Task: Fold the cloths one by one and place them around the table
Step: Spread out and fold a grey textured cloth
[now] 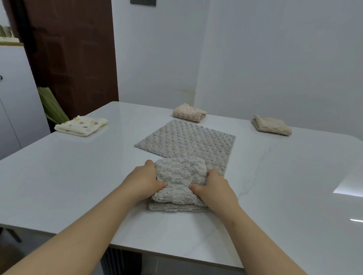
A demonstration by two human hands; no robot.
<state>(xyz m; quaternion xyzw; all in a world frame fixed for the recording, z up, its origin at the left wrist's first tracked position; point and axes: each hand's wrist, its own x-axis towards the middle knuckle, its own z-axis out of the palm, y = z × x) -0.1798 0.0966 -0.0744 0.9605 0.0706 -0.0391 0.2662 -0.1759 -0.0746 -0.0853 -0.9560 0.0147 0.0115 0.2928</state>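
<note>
Three folded cloths [189, 112] are already lying along the table's [71, 174] far edges. Both the left hand [142, 179] and right hand [212, 185] are gripping the grey cloth [179, 185] mid-fold; one flat cloth [186, 140] is waiting.

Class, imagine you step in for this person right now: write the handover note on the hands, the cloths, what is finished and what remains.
Left hand and right hand: both grip the sides of the fluffy grey folded cloth at the near middle of the glossy white table.
Under its far edge lies a flat, unfolded grey bobbled cloth.
Done: the cream dotted folded cloth sits at the far left, the beige knobbly folded cloth at the far middle, and the beige waffle folded cloth at the far right.
Left: place the held cloth, then fold and place the flat one.
</note>
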